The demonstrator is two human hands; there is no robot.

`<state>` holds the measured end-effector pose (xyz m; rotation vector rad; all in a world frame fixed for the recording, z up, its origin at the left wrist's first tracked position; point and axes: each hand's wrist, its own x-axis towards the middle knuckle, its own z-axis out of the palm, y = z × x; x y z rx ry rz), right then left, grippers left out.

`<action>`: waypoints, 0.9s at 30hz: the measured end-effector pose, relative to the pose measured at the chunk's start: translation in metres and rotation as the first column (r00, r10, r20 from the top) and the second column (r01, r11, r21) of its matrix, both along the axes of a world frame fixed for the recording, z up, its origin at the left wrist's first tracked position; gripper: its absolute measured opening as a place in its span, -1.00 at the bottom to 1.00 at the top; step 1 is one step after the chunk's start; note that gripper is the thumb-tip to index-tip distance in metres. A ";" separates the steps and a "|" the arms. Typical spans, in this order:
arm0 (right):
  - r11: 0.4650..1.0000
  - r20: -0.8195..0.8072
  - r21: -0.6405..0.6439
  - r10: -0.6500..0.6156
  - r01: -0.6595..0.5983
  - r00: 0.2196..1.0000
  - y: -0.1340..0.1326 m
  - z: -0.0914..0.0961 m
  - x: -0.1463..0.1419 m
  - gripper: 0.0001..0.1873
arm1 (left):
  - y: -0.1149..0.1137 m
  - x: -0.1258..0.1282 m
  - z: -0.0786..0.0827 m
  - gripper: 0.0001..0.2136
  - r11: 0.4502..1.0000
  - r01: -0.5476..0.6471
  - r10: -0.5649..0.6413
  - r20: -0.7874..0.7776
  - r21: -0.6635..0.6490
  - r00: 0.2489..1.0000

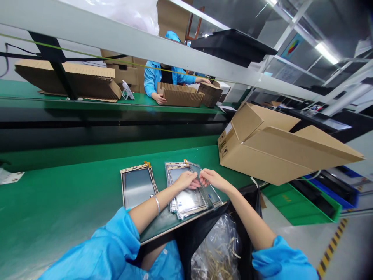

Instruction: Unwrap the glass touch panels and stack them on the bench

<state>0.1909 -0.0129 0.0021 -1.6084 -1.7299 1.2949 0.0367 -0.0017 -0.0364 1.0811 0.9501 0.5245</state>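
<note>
A thin touch screen panel (213, 196) in clear film is tilted up at the right side of a stack of similar film-wrapped panels (186, 201). My left hand (188, 181) is over the stack, its fingers closed at the left edge of the tilted panel. My right hand (210, 179) has its fingers curled in a pinch at the panel's upper part; the fingertips are partly hidden. Left of the stack lies another pile of touch screen panels (138, 188), with dark faces, pale borders and an orange ribbon cable at the top.
A large open cardboard box (262, 149) stands to the right on the green bench (72, 206). Below the bench edge hangs a black bag (252, 198) with crumpled clear plastic (217, 249). Green bins (303, 204) are on the floor. Across, a co-worker (153, 77) handles cardboard dividers (182, 95).
</note>
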 end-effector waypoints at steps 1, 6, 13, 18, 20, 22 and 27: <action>1.000 -0.011 0.003 -0.015 0.015 1.000 -0.001 0.000 0.006 -0.67 | 0.003 0.007 0.000 -0.71 1.000 -0.003 0.003 0.004 -0.019 1.000; 0.993 -0.015 0.059 -0.098 0.099 0.995 -0.001 -0.008 0.030 -0.69 | 0.016 0.037 0.002 -0.70 0.997 -0.037 0.037 -0.011 -0.067 0.999; 0.966 0.060 0.224 -0.148 0.132 0.987 -0.008 -0.014 0.044 -0.67 | 0.023 0.050 0.009 -0.70 0.996 -0.081 0.081 -0.010 -0.021 0.997; 0.970 0.093 0.237 -0.071 0.047 0.993 -0.017 0.002 0.046 -0.57 | 0.023 0.057 0.025 -0.70 0.996 -0.080 0.080 0.004 0.043 0.997; 0.970 0.116 0.245 -0.044 0.014 0.992 -0.016 0.009 0.050 -0.54 | 0.024 0.061 0.030 -0.71 0.996 -0.063 0.064 -0.009 0.062 0.998; 0.971 0.139 0.238 -0.023 -0.011 0.990 -0.015 0.014 0.056 -0.49 | 0.026 0.063 0.034 -0.70 0.996 -0.048 0.051 -0.027 0.081 0.998; 0.980 0.185 0.193 0.009 -0.046 0.983 -0.016 0.022 0.068 -0.52 | 0.029 0.062 0.034 -0.70 0.992 -0.029 0.039 -0.080 0.122 0.996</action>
